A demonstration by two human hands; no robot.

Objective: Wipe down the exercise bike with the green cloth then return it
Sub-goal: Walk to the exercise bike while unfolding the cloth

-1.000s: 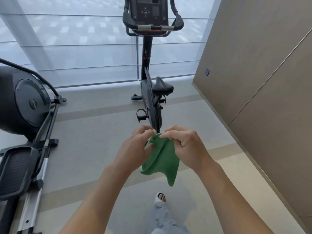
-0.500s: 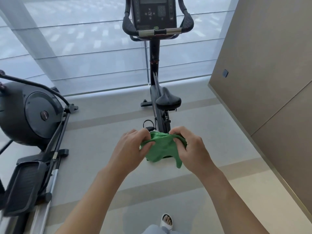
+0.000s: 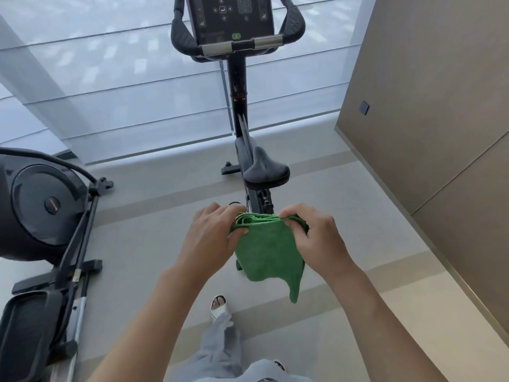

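Note:
A black exercise bike (image 3: 239, 139) stands straight ahead, its console and handlebars (image 3: 237, 48) at the top of the view and its saddle (image 3: 265, 172) just beyond my hands. The green cloth (image 3: 268, 252) hangs folded between my hands, in front of the bike's rear frame. My left hand (image 3: 213, 234) pinches its top left edge. My right hand (image 3: 312, 235) pinches the top right edge. The cloth's lower end dangles freely.
A black elliptical trainer (image 3: 46, 213) stands on the left with its pedal (image 3: 27, 332) near the floor. A tan wall (image 3: 429, 111) runs along the right. A blinded window (image 3: 110, 86) is behind the bike. My foot in a white sandal (image 3: 219, 304) is on the grey floor.
I have stepped closer to the bike, which now looks larger. My hands have spread the bunched cloth apart, and it now hangs folded and flatter.

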